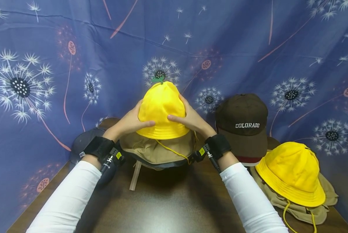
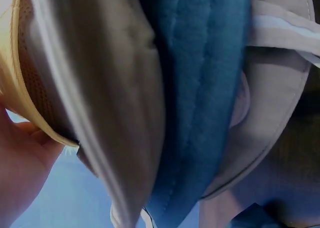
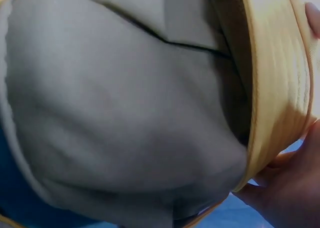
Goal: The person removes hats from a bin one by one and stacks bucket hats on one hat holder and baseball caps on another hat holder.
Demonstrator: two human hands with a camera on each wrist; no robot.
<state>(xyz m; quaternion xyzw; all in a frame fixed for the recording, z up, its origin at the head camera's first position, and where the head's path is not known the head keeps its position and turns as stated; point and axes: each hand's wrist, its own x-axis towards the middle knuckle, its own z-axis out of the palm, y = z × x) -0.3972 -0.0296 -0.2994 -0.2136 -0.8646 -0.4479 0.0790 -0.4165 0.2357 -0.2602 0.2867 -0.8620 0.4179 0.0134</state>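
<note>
Left hand [image 1: 131, 123] and right hand [image 1: 192, 119] cup yellow hat [image 1: 161, 110] crown, fingers curved around sides, atop tan hat [image 1: 159, 150] stack. Brown cap [image 1: 243, 124] just right; table front edge [image 1: 168, 207] free.

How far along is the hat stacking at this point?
Already stacked: a tan hat over a dark one forms the centre pile. In hand: both the left hand and right hand cup a yellow bucket hat sitting on top of that pile. Apparently left: the brown Colorado cap, another yellow bucket hat on tan fabric, and a dark cap beside the left wrist.
</note>
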